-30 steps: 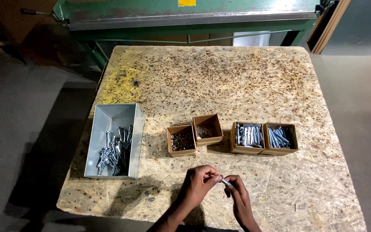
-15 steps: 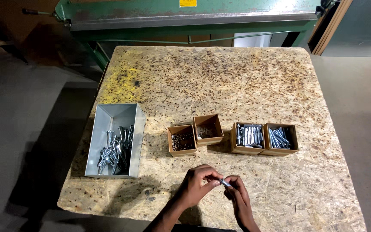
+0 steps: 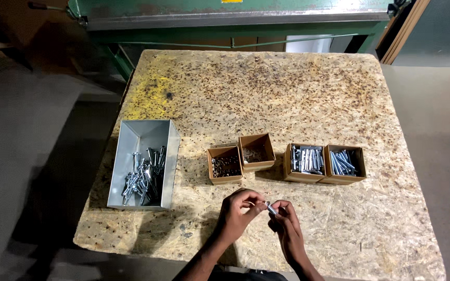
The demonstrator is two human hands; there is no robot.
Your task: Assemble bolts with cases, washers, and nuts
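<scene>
Four cardboard boxes (image 3: 285, 163) and a metal bin (image 3: 142, 162) lie beyond both hands.

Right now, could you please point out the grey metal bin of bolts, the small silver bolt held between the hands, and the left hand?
grey metal bin (image 3: 142, 136): head view, on its bare inside floor.
small silver bolt (image 3: 270, 208): head view, on its shank.
left hand (image 3: 239, 212): head view, on its back.

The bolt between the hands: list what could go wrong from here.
1. The bolt is pinched only at the fingertips of the left hand and right hand; it could slip and roll off the near table edge.
2. The small cardboard boxes sit close ahead; a reaching hand might knock them.
</scene>
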